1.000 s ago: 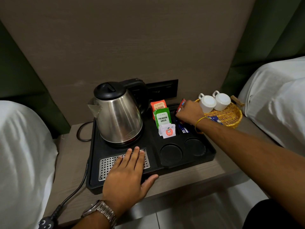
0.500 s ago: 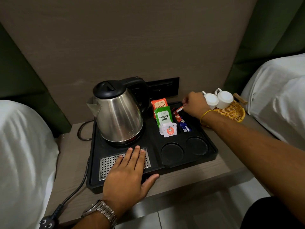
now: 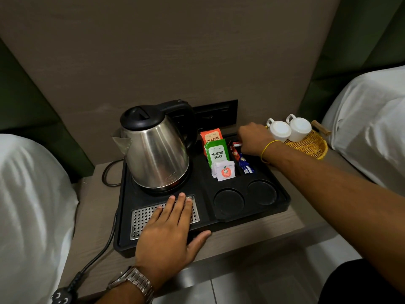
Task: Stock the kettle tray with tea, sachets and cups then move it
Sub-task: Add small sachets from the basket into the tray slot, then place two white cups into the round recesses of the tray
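- A black tray (image 3: 282,201) is sitting on a wooden bedside shelf (image 3: 96,205) between two white beds.
- A shiny kettle (image 3: 156,154) is standing on the tray's back left part, and it is hiding some of the wall socket panel (image 3: 221,113) behind it.
- The left hand (image 3: 168,233) is lying flat on the tray's front edge, fingers spread open and holding nothing. It is covering part of the metal grate (image 3: 142,218).
- The right hand (image 3: 254,139) is reaching over the back right slot of the tray. Its fingers are curled at a red sachet (image 3: 235,148), but they are turned away, so I cannot tell if they are gripping it.
- A blue sachet (image 3: 245,164) is lying just beside the red one.
- An orange tea packet (image 3: 211,136) is standing behind a green tea packet (image 3: 217,153), which is hiding its lower half. A small white sachet (image 3: 225,171) is leaning in front of them.
- Two round cup spots (image 3: 229,201) on the tray are sitting bare.
- Two white cups (image 3: 279,130) are resting upside down in a yellow basket (image 3: 313,145), beside the tray. The wrist is hiding part of the basket.
- The kettle's cord (image 3: 98,257) is running off the bottom edge.
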Demonstrator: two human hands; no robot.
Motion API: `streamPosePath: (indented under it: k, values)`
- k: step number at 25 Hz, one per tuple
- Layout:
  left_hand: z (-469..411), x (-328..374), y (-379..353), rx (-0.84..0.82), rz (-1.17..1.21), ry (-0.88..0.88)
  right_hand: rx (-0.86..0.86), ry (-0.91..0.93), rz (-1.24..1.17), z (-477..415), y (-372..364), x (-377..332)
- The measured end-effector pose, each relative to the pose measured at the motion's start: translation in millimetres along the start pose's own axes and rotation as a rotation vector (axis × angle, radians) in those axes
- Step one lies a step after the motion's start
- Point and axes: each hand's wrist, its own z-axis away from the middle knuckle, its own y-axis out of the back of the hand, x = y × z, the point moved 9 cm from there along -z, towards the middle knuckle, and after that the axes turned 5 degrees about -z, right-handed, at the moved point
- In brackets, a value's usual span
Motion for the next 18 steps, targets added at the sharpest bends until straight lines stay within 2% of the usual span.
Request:
streamPosePath:
  k: [10,15,16,18]
  values:
    - [-1,1,3,-0.031,-0.020,0.005,-0.124,-0.266,-0.577,8,-14,22]
    - [-2,2,9,-0.040,-0.037,0.001,0.206,-0.251,-0.391,5,39,65]
    - [-3,3,9,-0.037,-0.035,0.002,0.221,-0.252,-0.338,6,44,78]
    - [-3,4,9,-0.010,-0.014,0.015,0.110,-0.291,-0.209,10,35,103]
